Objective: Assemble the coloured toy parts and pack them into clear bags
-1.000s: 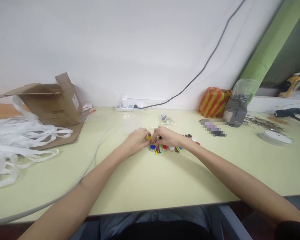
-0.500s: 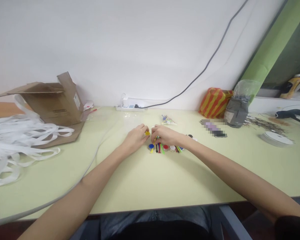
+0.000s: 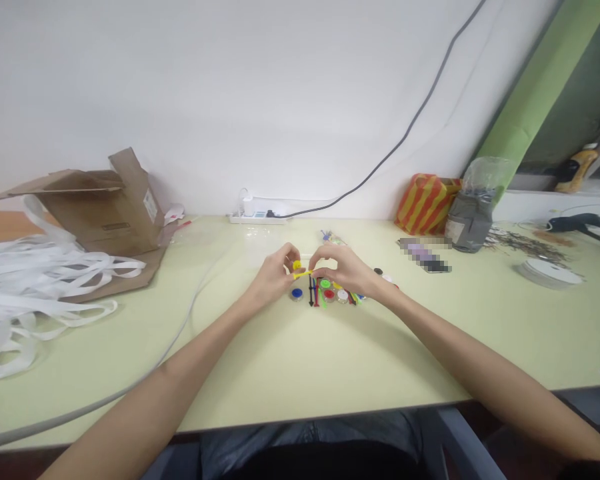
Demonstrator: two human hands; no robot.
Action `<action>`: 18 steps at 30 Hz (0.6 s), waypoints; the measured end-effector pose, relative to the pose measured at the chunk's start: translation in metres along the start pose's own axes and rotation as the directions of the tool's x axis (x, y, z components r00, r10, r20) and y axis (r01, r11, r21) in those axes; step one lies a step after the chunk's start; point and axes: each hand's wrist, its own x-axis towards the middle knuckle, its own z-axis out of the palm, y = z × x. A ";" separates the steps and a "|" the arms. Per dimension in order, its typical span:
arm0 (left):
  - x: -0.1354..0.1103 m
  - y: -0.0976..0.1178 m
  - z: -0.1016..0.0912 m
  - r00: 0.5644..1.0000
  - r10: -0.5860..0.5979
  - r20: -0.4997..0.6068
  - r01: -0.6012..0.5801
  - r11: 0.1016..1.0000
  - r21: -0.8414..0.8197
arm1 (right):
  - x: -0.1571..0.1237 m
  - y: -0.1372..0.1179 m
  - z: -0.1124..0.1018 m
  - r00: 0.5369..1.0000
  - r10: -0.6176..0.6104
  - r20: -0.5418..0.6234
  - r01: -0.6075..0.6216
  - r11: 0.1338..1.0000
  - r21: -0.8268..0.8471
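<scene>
My left hand [image 3: 275,272] is closed on a small yellow round piece [image 3: 297,265], pinched between thumb and fingers. Close beside it, the thumb and fingers of my right hand [image 3: 347,265] grip one end of a thin yellow plastic stick [image 3: 303,274], whose other end reaches the left fingertips. Below the hands a blue round piece [image 3: 297,293] rests on the table. To its right lie a black arrow-shaped stick [image 3: 311,292], a green round piece [image 3: 325,284], a red one [image 3: 329,294], a white one [image 3: 343,296] and several coloured sticks.
At left, white strap [image 3: 65,267] spills beside an open cardboard box [image 3: 115,223]. A power strip [image 3: 257,219] lies along the wall. To the right are a striped bag [image 3: 423,203], a dark container [image 3: 469,220], a phone [image 3: 424,255] and a white spool [image 3: 550,273].
My right hand has lifted the yellow stick from beside the blue round piece and brought it against the left fingertips. The left hand still holds the yellow round piece.
</scene>
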 end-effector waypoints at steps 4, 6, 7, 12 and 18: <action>-0.001 0.013 0.003 0.999 -0.040 0.021 0.042 0.991 -0.130 | -0.014 -0.008 0.007 0.975 0.167 -0.148 -0.133 0.968 0.212; -0.003 0.017 0.005 0.997 -0.051 0.059 0.060 0.983 -0.174 | -0.018 -0.007 0.013 0.958 0.223 -0.181 -0.161 0.938 0.307; -0.004 0.019 0.005 0.995 -0.050 0.081 0.065 0.980 -0.190 | -0.020 -0.005 0.015 0.949 0.252 -0.191 -0.174 0.921 0.349; -0.009 0.024 0.009 0.989 -0.029 0.145 0.060 0.974 -0.219 | -0.024 0.003 0.025 0.923 0.344 -0.173 -0.212 0.829 0.517; -0.010 0.029 0.014 0.994 0.027 0.109 -0.008 0.986 -0.165 | -0.025 0.000 0.026 0.912 0.332 -0.242 -0.200 0.873 0.445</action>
